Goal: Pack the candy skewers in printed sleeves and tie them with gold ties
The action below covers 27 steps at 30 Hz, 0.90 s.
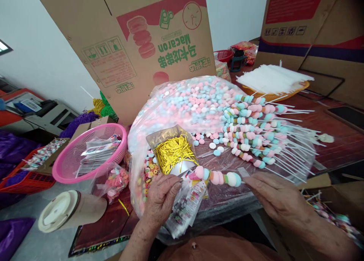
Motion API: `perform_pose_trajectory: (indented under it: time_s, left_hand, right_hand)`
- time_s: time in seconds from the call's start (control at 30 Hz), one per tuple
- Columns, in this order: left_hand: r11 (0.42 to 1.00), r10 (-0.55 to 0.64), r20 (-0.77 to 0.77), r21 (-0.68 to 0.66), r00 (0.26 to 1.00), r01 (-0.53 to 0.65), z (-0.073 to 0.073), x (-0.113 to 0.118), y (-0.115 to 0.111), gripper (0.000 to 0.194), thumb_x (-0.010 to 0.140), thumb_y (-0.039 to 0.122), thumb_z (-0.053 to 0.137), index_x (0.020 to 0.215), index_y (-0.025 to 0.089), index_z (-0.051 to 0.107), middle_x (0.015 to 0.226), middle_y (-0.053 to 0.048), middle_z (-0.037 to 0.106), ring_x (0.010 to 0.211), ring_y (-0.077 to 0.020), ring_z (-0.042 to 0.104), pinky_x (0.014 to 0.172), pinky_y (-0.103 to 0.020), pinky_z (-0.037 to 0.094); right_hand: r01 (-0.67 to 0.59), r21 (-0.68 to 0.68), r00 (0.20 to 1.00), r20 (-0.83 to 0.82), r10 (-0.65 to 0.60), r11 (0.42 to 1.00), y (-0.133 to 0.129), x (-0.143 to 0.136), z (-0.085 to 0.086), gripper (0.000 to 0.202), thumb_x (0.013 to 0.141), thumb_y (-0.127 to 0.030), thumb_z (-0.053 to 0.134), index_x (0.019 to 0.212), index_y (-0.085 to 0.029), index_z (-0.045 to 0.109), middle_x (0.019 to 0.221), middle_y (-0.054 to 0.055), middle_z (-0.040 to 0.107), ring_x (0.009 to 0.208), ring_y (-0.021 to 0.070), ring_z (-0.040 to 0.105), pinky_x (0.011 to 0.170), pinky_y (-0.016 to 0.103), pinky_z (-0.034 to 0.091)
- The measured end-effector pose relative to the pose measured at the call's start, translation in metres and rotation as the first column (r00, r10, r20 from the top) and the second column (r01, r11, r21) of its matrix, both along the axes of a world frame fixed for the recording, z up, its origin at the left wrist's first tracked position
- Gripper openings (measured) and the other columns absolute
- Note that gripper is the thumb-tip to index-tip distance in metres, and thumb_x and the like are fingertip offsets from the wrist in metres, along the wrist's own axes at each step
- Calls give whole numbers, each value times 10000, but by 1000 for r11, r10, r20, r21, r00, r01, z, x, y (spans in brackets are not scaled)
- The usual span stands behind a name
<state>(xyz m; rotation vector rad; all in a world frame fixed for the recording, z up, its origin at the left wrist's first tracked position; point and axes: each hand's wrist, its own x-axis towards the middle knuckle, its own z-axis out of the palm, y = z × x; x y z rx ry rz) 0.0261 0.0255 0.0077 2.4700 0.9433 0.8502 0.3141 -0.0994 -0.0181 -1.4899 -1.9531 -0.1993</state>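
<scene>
My right hand (274,194) is closed on the stick of a candy skewer (218,177), strung with pink, white, blue and green sweets. The skewer lies level, its far end at the mouth of a printed clear plastic bag (186,206). With thumb and fingers pinched together, my left hand (162,194) grips the bag's edge; the bag hangs down toward my lap. Just behind it stands an open pouch of gold twist ties (174,154). Finished-looking candy skewers (256,128) are heaped to the right, sticks pointing toward me and right.
A big clear sack of pastel candies (184,101) fills the middle, before a Macaron carton (159,37). Left are a pink basket (61,166) of printed bags and a lidded cup (85,211). At the back right, a yellow basket (292,96) holds white sticks.
</scene>
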Motion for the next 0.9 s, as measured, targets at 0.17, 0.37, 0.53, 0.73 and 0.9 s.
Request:
perform_pose_trajectory:
  time_s: [0.17,0.37,0.53,0.73,0.9]
  left_hand:
    - [997,-59,-145,40,988,65,15,-2,7,222,869,246,438,842,198,653,807,-39,699,737,-162,609,716,-318,411]
    - [990,-140,-178,-9,974,141,23,-3,11,231,878,253,431,822,201,649,785,-31,691,733,-157,585,743,-325,386]
    - [986,-120,-63,-126,991,111,13,-1,8,223,876,243,442,795,182,640,747,-27,676,709,-150,578,717,-306,402]
    - [964,-80,3,-255,997,79,7,-3,9,276,884,298,425,779,168,644,728,-44,668,695,-156,572,695,-301,419]
    - [974,-139,-70,-191,988,124,16,-3,14,252,882,274,431,770,181,637,720,-31,669,682,-154,559,692,-308,387]
  right_hand:
    - [-60,-43,998,22,61,997,-4,-2,-13,278,830,-99,431,994,-211,624,868,70,680,792,173,627,711,289,504]
    - [-26,-39,1000,4,26,999,-5,3,-14,238,839,-123,453,1003,-181,616,892,87,673,826,185,630,716,289,513]
    - [9,-21,1000,-23,-10,1000,-5,2,-13,234,841,-120,462,1010,-184,610,866,76,668,807,177,627,721,282,508]
    - [57,50,998,7,-57,997,-6,-7,-16,238,839,-117,472,1017,-188,612,857,72,670,790,178,624,732,289,491]
    - [-24,66,998,56,20,998,-7,-5,-17,254,838,-89,440,987,-189,620,829,70,673,775,175,613,712,285,482]
